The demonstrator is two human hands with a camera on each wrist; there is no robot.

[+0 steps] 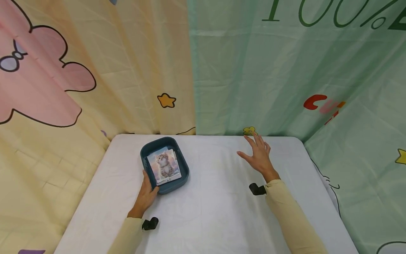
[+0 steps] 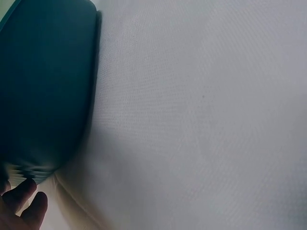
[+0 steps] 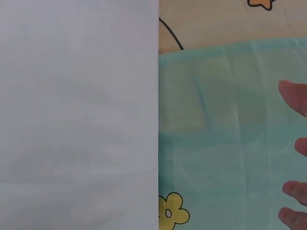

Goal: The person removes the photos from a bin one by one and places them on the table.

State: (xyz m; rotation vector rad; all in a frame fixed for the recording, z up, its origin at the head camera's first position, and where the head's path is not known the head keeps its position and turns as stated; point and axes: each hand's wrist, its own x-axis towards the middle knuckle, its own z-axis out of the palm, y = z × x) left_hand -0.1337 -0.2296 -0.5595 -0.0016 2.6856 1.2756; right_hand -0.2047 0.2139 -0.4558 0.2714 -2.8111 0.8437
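Left hand (image 1: pixel 146 195) gripping the near-left corner of the dark teal rounded plastic tray (image 1: pixel 183 174), left of centre on the white table (image 1: pixel 215 211). Kitten-print card stack (image 1: pixel 164 165) inside, long axis running away. Right hand (image 1: pixel 259 155) spread open, empty, well right of the tray, farther off.

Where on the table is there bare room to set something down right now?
The widest bare patch of the white table lies between the blue tray and the right hand, running to the near edge. The far strip behind the tray is narrow. It is crowded at the tray, where the left hand grips the near rim.
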